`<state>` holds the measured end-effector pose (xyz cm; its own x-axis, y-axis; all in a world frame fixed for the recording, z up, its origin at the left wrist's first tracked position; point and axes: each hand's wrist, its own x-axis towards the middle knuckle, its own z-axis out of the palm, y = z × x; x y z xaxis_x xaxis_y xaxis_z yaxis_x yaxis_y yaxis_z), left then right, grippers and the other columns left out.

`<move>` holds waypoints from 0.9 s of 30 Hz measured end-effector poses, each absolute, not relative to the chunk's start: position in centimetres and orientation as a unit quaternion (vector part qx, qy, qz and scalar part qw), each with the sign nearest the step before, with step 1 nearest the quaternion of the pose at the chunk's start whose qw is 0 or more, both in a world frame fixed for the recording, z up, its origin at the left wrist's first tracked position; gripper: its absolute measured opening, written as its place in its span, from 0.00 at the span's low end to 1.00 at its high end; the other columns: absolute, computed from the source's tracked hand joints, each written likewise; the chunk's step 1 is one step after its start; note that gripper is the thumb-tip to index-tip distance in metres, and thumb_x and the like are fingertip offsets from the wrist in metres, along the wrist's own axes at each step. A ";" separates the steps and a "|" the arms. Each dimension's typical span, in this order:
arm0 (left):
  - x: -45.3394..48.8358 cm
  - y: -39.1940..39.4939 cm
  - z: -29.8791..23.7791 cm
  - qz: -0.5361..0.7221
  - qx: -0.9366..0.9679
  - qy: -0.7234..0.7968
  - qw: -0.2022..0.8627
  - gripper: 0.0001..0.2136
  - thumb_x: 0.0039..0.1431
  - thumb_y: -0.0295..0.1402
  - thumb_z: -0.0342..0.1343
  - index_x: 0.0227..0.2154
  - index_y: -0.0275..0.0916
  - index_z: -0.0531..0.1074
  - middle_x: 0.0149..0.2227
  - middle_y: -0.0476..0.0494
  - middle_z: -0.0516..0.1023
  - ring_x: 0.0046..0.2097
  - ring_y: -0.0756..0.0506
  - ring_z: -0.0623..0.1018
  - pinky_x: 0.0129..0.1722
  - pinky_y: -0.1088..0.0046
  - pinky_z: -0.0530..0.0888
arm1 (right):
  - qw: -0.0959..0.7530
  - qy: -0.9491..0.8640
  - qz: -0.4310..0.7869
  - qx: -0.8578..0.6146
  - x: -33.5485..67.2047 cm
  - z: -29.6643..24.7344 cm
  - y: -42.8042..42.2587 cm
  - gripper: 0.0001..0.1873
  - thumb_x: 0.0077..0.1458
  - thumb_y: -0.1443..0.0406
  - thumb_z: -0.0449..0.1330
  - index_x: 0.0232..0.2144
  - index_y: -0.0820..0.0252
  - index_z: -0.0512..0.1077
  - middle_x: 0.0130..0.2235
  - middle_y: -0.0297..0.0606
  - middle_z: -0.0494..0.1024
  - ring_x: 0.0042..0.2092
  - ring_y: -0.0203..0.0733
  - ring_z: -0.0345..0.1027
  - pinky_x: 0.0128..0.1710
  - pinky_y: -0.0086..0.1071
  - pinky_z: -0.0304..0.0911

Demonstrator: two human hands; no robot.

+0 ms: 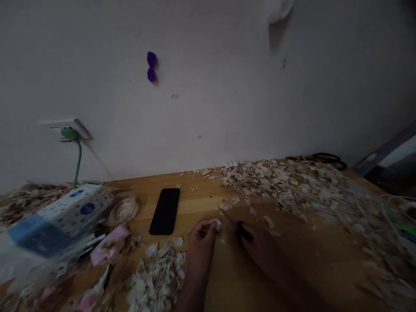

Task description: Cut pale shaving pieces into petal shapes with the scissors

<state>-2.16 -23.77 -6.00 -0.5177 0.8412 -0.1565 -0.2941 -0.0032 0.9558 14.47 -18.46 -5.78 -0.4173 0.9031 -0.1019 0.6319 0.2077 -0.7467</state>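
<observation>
My left hand [202, 236] is near the middle of the wooden table, thumb and forefinger pinched on a pale, thin, petal-like flake [216, 224]. To its right, my right hand [258, 245] is closed around a black-handled tool [244, 232]. The tool's thin, blurred blade points up and left toward the flake, apart from it. Whether it is a knife or scissors I cannot tell. A heap of similar pale flakes [157, 277] lies just left of my left forearm. A few loose ones lie beyond my hands.
A black phone [164, 211] lies on the table [195, 201]. A large spread of dry flakes [292, 186] covers the right and back. At left are a blue-and-white box [78, 208], a round dish [123, 210] and a pink strip [110, 244]. A green plug [69, 133] is in the wall socket.
</observation>
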 end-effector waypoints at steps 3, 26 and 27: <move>-2.2 -23.7 -5.7 0.675 0.233 0.554 0.428 0.09 0.47 0.37 0.64 0.26 0.36 0.76 0.27 0.47 0.78 0.29 0.50 0.75 0.33 0.77 0.70 | 0.264 -0.687 0.407 -0.541 14.6 -6.1 -17.9 0.14 0.54 0.58 0.51 0.31 0.58 0.74 0.33 0.41 0.80 0.35 0.48 0.72 0.35 0.36 0.64; -0.9 -23.6 -5.4 0.782 0.038 0.363 0.506 0.12 0.43 0.27 0.68 0.28 0.37 0.70 0.30 0.49 0.77 0.32 0.53 0.77 0.36 0.79 0.73 | 0.167 -0.770 0.317 -0.528 12.4 -4.2 -21.7 0.12 0.53 0.63 0.54 0.42 0.55 0.66 0.41 0.40 0.75 0.40 0.45 0.69 0.38 0.34 0.59; -0.9 -23.6 -5.5 0.782 0.038 0.363 0.505 0.12 0.43 0.27 0.68 0.28 0.37 0.70 0.30 0.49 0.78 0.33 0.53 0.77 0.36 0.79 0.74 | 0.166 -0.771 0.318 -0.526 12.4 -4.3 -21.7 0.13 0.53 0.63 0.55 0.42 0.55 0.66 0.41 0.40 0.75 0.40 0.45 0.69 0.38 0.33 0.59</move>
